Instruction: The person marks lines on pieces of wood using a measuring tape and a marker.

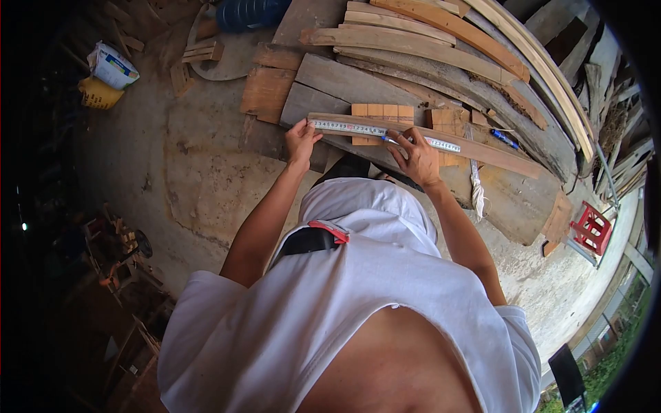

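Note:
A long wooden strip (502, 157) lies across the boards in front of me, with a white measuring tape (344, 126) stretched along it, numbers facing up. At the tape's left end, my left hand (301, 143) pinches the tape against the strip's end with thumb and fingers. My right hand (417, 158) is closed on a blue pen (388, 140), its tip pointing left over the tape. Those fingers cover part of the tape's middle. Beneath the strip sit two lighter wood blocks, one block (383, 111) between my hands and another block (449, 122) right of my right hand.
Long planks (420, 58) are stacked beyond the work. To the right lie a blue marker-like item (505, 139) and a metal ruler-like piece with white cloth (477, 191). A red plastic stool (591, 228) stands farther right. A white bucket (112, 65) is at far left.

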